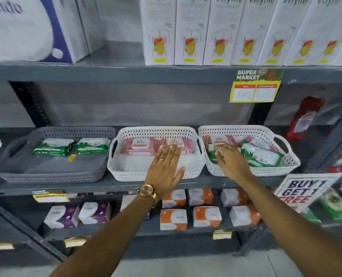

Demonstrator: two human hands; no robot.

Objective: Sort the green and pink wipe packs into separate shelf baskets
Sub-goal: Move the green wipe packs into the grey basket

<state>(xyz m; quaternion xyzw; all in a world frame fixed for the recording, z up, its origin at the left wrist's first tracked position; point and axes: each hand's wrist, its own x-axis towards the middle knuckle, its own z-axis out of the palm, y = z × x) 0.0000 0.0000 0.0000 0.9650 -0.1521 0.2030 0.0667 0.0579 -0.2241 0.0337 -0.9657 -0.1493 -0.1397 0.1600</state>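
Three baskets stand side by side on the middle shelf. The grey basket (pixel 52 172) on the left holds two green wipe packs (pixel 52 147) at its back. The middle white basket (pixel 156 174) holds pink wipe packs (pixel 138 146). My left hand (pixel 165 166) lies flat and open over this basket, fingertips touching a pink pack. The right white basket (pixel 266 170) holds mixed packs: pink packs (pixel 220 139) at the back and green packs (pixel 262 154) in front. My right hand (pixel 229 158) reaches into its left side, fingers curled around a green pack (pixel 211 155) that is mostly hidden.
White boxes (pixel 226 31) line the upper shelf, and a yellow price tag (pixel 254 90) hangs from its edge. Orange and purple boxes (pixel 186 208) fill the lower shelf. A "Buy 1 Get 1 Free" sign (pixel 302 189) juts out at the right. A red bottle (pixel 306 116) stands behind the right basket.
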